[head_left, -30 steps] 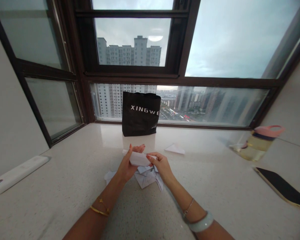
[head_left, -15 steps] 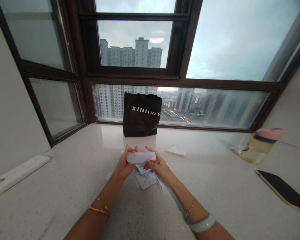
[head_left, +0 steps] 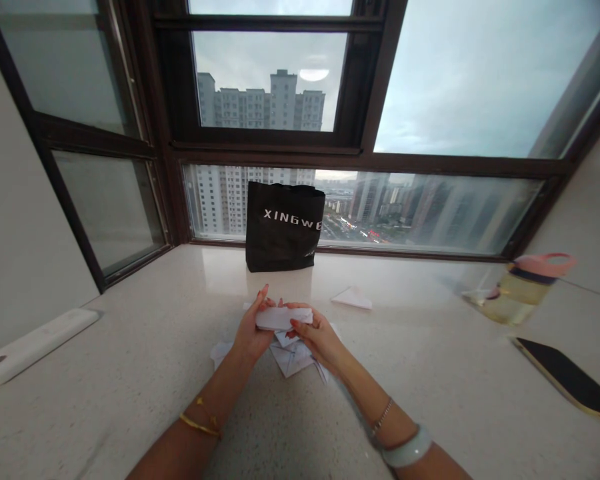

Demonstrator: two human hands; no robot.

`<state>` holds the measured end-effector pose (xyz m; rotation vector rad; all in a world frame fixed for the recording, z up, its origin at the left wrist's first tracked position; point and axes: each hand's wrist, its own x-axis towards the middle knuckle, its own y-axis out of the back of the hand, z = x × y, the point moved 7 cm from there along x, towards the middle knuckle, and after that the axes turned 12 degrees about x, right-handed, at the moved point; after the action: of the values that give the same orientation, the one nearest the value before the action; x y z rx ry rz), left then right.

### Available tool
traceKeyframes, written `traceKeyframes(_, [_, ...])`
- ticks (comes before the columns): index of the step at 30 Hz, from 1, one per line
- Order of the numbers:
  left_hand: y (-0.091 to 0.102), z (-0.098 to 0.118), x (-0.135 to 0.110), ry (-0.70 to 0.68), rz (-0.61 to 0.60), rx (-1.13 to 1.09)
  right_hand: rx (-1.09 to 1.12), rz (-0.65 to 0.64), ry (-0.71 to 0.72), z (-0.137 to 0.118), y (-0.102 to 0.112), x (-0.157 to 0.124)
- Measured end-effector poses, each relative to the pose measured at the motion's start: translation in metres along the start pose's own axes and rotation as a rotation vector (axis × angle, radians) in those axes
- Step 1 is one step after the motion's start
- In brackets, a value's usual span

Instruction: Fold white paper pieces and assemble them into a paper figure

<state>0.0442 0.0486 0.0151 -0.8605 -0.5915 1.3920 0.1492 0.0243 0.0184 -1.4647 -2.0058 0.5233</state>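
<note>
A folded white paper [head_left: 282, 319] is held level between both hands, above the counter. My left hand [head_left: 253, 331] grips its left end, thumb raised and fingers behind it. My right hand [head_left: 321, 336] pinches the right end, with the thumb on the front and fingers curled around the back. Underneath lie several folded paper pieces [head_left: 291, 361], partly covered by the hands and wrists. Another white paper piece [head_left: 222, 353] pokes out beside my left wrist. A single triangular folded paper [head_left: 353, 298] lies apart, to the right of and beyond my right hand.
A black bag [head_left: 285, 230] stands upright against the window at the back of the speckled counter [head_left: 145, 373]. At the right are a water bottle [head_left: 517, 293] with a pink lid and a dark phone [head_left: 570, 380]. A long white device [head_left: 40, 347] lies at the left.
My right hand's fingers have closed in behind the paper, where the index finger was raised before. My left thumb has shifted slightly right. The paper stays in both hands.
</note>
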Motion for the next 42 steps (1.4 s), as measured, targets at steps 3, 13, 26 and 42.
traceKeyframes(3, [0.002, 0.002, 0.000, -0.029, -0.005, 0.014, 0.004, 0.004, -0.027, 0.006, 0.000, -0.001])
traceKeyframes(13, [-0.010, 0.003, -0.005, -0.089, -0.130, 0.061, 0.064, 0.012, -0.025, 0.006, 0.003, -0.001])
traceKeyframes(26, [-0.015, -0.001, -0.006, -0.260, -0.236, 0.361, -0.229, 0.282, -0.093, 0.006, 0.041, 0.005])
traceKeyframes(42, [0.021, 0.006, 0.010, -0.030, 0.054, 0.102, -0.942, 0.721, -0.015, -0.131, 0.201, -0.018])
